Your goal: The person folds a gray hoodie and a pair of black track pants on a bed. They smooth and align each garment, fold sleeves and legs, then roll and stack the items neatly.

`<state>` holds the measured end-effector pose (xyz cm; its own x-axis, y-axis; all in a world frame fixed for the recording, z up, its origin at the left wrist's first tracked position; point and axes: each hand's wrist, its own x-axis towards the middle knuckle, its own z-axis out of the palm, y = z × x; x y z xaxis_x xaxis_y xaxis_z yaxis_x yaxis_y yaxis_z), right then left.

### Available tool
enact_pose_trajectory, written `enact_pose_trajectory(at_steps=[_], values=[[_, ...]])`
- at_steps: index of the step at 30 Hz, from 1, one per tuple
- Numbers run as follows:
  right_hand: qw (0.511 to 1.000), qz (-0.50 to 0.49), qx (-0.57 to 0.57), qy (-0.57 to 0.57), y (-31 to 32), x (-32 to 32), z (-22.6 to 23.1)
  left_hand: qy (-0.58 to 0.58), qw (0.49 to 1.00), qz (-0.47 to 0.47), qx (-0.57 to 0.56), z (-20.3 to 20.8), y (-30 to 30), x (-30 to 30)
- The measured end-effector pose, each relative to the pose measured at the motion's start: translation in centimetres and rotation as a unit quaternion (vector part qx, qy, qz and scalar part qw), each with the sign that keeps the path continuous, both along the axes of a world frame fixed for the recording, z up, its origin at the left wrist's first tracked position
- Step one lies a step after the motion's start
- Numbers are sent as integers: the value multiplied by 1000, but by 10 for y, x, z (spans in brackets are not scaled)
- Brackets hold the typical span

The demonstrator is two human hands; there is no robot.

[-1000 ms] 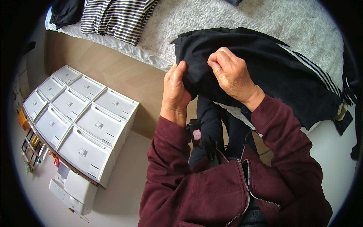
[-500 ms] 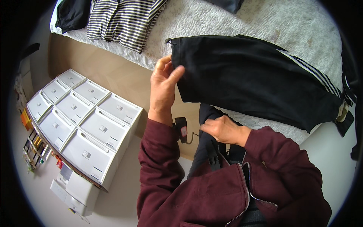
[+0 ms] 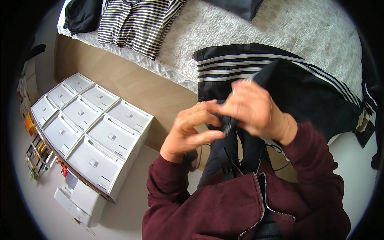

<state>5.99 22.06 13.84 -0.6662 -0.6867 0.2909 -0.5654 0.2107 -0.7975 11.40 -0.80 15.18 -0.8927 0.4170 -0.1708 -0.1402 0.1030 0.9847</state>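
A black garment with white stripes (image 3: 320,96) lies on the bed edge in front of me, part of it turned over so that stripes show across its left end. My right hand (image 3: 258,112), blurred by motion, is closed on a raised flap of this cloth. Close beside it on the left is my left hand (image 3: 192,130); its fingers are bent and the thumb stands apart from them. Dark cloth shows between that thumb and the fingers, but whether they touch it is unclear.
A striped black-and-white shirt (image 3: 138,28) and a folded black garment (image 3: 83,17) lie on the bed's pale fluffy cover (image 3: 224,34). Dark grey cloth (image 3: 240,6) is at the far edge. To my left stands a white drawer unit (image 3: 96,128), with a white box-like appliance (image 3: 82,204) near it.
My right hand has come up from near my lap to the garment and lifted a flap. My left hand has moved down and right toward it. The garment's left end now shows stripes.
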Motion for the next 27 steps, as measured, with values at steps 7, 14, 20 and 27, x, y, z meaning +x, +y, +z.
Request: enact_pose_trajectory(at_steps=[7, 14, 20, 27], values=[[995, 66, -6, -76, 9, 35, 44, -132, 936, 284, -163, -91, -5, -35], [975, 183, -67, -107, -7, 20, 68, -251, 946, 199, 52, -114, 4, -81], [985, -130, 59, -96, -54, -55, -45, -304, 893, 293, 157, -112, -6, -83], [962, -156, 151, -162, -39, -70, -98, -307, 896, 276, 163, -140, -14, -82]])
